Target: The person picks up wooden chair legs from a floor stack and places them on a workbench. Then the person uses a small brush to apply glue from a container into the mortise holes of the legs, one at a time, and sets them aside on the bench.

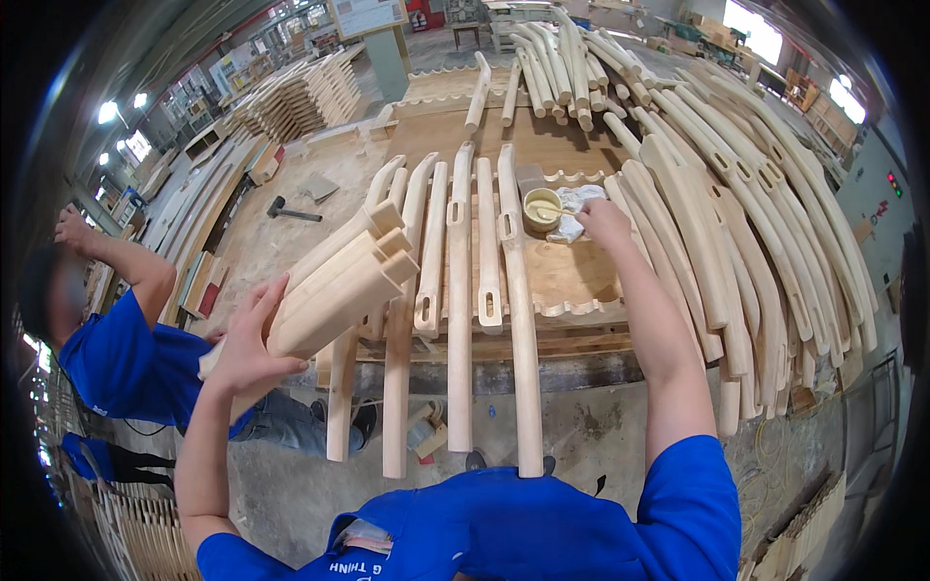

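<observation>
My left hand (254, 334) is wrapped round a bundle of pale wooden slats (334, 290), held tilted above the left side of the bench, their shaped ends pointing up and right. My right hand (608, 225) is closed on the end of a thin stick (552, 208) that dips into a small round tub (539, 225) of pale yellowish paste. A crumpled white cloth (573, 221) lies beside the tub, under my fingers. Between my hands, several wooden legs (458, 320) and shorter slotted bars (489, 261) lie side by side, some overhanging the near edge.
Many curved wooden legs (697, 242) are stacked on the right, with another pile (562, 73) at the back. A black mallet (294, 210) lies on the bench (320, 174) at left. A co-worker in blue (126, 349) stands close by on the left.
</observation>
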A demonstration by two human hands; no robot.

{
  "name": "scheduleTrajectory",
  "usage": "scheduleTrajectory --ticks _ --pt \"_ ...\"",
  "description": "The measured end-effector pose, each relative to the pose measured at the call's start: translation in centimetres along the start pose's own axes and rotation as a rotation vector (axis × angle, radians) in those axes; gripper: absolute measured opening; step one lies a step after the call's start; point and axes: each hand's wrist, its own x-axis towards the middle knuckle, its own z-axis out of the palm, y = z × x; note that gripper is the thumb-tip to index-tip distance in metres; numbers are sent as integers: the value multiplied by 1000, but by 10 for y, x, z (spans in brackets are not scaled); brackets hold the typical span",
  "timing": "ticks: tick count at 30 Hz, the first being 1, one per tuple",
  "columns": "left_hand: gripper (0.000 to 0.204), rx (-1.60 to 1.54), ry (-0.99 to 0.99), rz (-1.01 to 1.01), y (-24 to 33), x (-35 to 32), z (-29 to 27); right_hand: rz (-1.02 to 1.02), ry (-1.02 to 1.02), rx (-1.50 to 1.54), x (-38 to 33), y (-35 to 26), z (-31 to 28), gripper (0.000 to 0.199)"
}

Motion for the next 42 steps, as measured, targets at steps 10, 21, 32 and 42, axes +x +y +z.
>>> scheduleTrajectory --ticks 10,21,32,42 --pt "103 -1099 -595 -429 -9 -17 35 22 69 210 -14 30 14 16" --pt "92 -1309 -741 -541 -9 -18 61 -39 82 70 -21 13 1 18" --pt "97 -1306 -796 -580 12 -27 56 -932 56 210 -94 -107 -98 9" --pt "99 -1326 -750 -550 8 -54 60 -1187 405 166 -116 -119 -98 11"
